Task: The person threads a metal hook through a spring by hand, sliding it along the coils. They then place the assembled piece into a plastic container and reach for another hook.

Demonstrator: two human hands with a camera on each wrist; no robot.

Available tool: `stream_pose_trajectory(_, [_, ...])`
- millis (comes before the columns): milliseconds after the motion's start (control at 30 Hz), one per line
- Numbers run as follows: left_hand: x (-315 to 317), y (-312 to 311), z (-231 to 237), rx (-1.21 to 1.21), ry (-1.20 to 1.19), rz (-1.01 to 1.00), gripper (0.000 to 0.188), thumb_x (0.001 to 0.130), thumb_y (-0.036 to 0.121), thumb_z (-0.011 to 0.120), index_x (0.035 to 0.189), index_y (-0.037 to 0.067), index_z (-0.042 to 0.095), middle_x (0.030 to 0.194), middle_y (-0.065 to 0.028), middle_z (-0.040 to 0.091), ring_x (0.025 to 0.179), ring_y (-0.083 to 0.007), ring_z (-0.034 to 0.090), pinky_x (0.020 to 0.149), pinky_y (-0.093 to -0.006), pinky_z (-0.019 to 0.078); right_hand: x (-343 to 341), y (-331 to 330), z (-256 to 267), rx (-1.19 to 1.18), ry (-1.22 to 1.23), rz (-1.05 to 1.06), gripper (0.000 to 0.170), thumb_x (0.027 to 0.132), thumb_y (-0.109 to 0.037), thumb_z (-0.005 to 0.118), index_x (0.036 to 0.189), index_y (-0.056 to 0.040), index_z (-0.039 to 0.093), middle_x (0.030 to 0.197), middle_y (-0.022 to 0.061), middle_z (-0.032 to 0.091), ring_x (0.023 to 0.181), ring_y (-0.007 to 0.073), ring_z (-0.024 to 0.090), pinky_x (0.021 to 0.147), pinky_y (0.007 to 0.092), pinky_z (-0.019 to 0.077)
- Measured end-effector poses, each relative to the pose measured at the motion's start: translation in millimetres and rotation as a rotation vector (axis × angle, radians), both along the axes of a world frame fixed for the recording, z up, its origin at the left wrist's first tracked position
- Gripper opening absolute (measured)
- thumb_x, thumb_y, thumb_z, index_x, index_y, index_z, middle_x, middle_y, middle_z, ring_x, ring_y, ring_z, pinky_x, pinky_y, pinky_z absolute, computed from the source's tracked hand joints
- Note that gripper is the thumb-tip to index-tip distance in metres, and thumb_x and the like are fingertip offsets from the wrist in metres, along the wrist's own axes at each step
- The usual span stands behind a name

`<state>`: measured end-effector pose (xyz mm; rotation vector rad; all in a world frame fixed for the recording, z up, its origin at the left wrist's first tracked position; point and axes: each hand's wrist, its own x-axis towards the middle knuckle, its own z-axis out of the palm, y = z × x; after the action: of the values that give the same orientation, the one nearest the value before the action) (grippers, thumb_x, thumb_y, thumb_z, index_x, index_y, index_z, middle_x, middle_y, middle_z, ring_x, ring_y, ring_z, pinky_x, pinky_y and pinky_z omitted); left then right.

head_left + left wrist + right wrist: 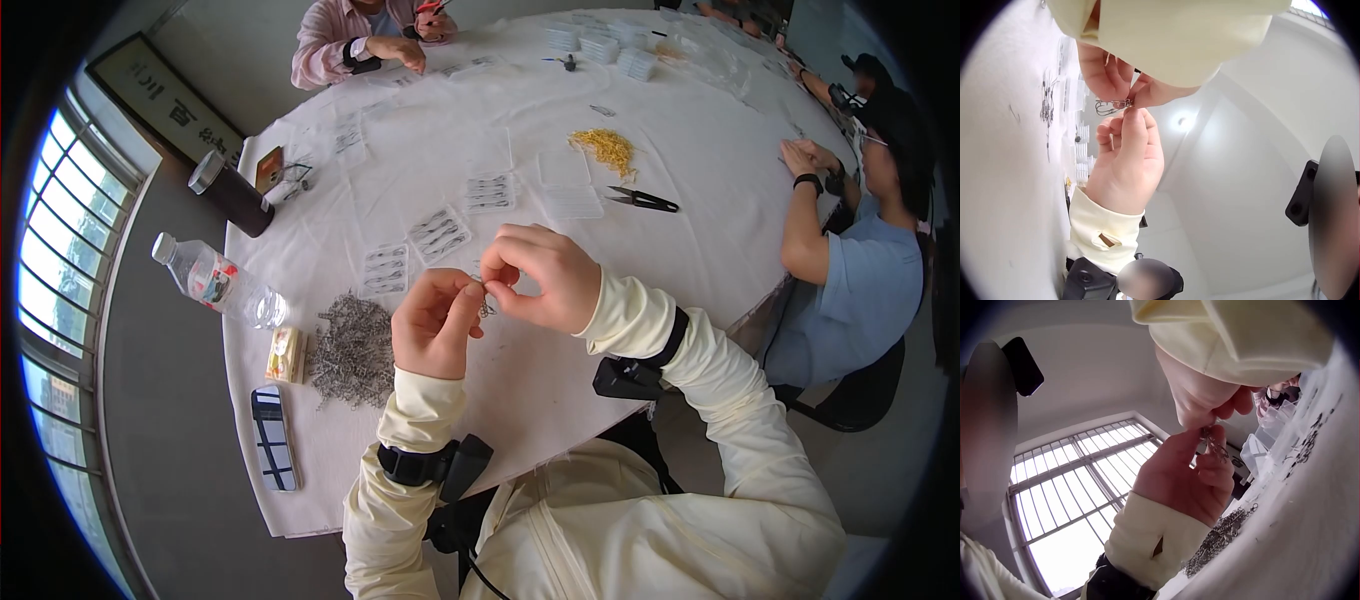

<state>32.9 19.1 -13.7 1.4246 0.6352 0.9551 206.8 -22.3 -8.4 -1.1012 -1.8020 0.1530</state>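
Small silvery metal hooks (487, 306) dangle between the two hands above the table. The left hand (437, 322) pinches them between thumb and forefinger, and the right hand (543, 278) pinches at the same spot, fingertips close together. In the left wrist view the curved hooks (1105, 109) stick out beside the touching fingertips; the right wrist view shows the bunch (1217, 450) hanging by the left hand (1179, 478). A heap of similar dark metal pieces (354, 350) lies beside the left hand. Beyond the hands are clear trays (439, 234) with metal pieces in rows.
Left on the white-covered table (350, 490) are a phone (273, 438), a small box (286, 355), a plastic bottle (222, 284) and a dark flask (232, 194). Black snips (644, 199) lie near a yellow pile (606, 151). Other people sit around the table.
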Motion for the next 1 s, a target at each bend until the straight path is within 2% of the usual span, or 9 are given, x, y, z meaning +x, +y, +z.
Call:
stream_pose_trajectory(300, [-1,1,-2,0.004,0.044,-0.031,0.006,0.092,0.008,0.062,0.094,0.003,0.061,0.079,0.0017,0.061,0.062,-0.0032,0.051,0.054,-0.0187,0.0416,-1,-1,2,-0.056,0.128,0.053,0.013,0.077,0.004,0.064,0.085,-0.0028,0.056,0.078,0.006,0.057,0.068,0.0174,0.059,0.063,0.0287,0.0479])
stream_pose_trajectory(500, [-4,3,1,0.018,0.012,0.025,0.005,0.094,0.008,0.059,0.095,0.004,0.06,0.082,0.0003,0.06,0.061,-0.0043,0.046,0.054,-0.0203,0.0386,3,-5,5,-0.217,0.252,0.04,0.005,0.085,-0.004,0.061,0.09,-0.0018,0.06,0.081,0.0022,0.061,0.07,0.0108,0.056,0.066,0.0233,0.045])
stream_pose_trajectory(567, [-4,4,2,0.014,-0.03,0.06,0.005,0.094,0.008,0.059,0.096,0.004,0.06,0.082,0.0003,0.059,0.062,-0.0042,0.045,0.055,-0.0204,0.0386,6,-5,3,-0.504,0.483,0.141,0.013,0.092,-0.012,0.058,0.096,-0.0002,0.064,0.083,0.001,0.062,0.073,0.0085,0.055,0.066,0.0231,0.045])
stream_pose_trajectory(600, [-4,5,2,0.009,-0.069,0.089,0.006,0.095,0.009,0.058,0.097,0.004,0.06,0.082,0.0003,0.059,0.062,-0.0042,0.045,0.055,-0.0204,0.0385,6,-4,2,-0.505,0.48,0.145,0.013,0.092,-0.012,0.058,0.096,-0.0002,0.064,0.083,0.001,0.062,0.073,0.0085,0.055,0.066,0.0231,0.045])
stream_pose_trajectory(667, [-5,4,4,0.015,-0.066,0.103,0.006,0.095,0.009,0.058,0.098,0.004,0.059,0.082,0.0004,0.059,0.063,-0.0043,0.045,0.056,-0.0205,0.0387,6,-1,-2,-0.795,0.624,0.271,0.022,0.095,-0.02,0.057,0.098,-0.0014,0.068,0.082,0.0003,0.062,0.07,0.0076,0.055,0.061,0.0223,0.0439])
stream_pose_trajectory(700, [-5,4,5,0.022,-0.062,0.113,0.007,0.095,0.01,0.058,0.099,0.004,0.059,0.081,0.0005,0.058,0.063,-0.0043,0.045,0.056,-0.0205,0.0389,6,-1,-1,-0.797,0.622,0.271,0.022,0.095,-0.02,0.057,0.098,-0.0014,0.068,0.082,0.0003,0.062,0.07,0.0076,0.055,0.061,0.0223,0.0439])
stream_pose_trajectory(767, [-5,3,5,0.044,-0.064,0.112,0.007,0.095,0.01,0.058,0.099,0.004,0.059,0.081,0.0006,0.058,0.064,-0.0044,0.045,0.057,-0.0205,0.0387,5,0,1,-1.04,0.771,0.352,0.025,0.094,-0.024,0.059,0.098,-0.0016,0.069,0.08,0.0005,0.059,0.066,0.0077,0.051,0.06,0.0211,0.0421])
stream_pose_trajectory(900, [-2,1,3,0.139,-0.131,0.071,0.006,0.095,0.008,0.059,0.099,0.004,0.057,0.082,0.0004,0.058,0.064,-0.0045,0.045,0.057,-0.0204,0.0381,1,3,-7,-1.087,0.918,0.425,0.03,0.095,-0.028,0.057,0.097,0.0008,0.067,0.074,0.0,0.055,0.064,0.0078,0.047,0.058,0.0211,0.0384])
stream_pose_trajectory(1000, [-2,0,6,0.21,-0.078,0.07,0.005,0.095,0.006,0.059,0.098,0.003,0.056,0.082,0.0002,0.058,0.066,-0.0042,0.045,0.058,-0.0201,0.0375,2,6,-13,-1.135,1.014,0.452,0.029,0.094,-0.027,0.059,0.095,0.0014,0.067,0.073,0.0002,0.054,0.062,0.008,0.046,0.054,0.0217,0.0362])
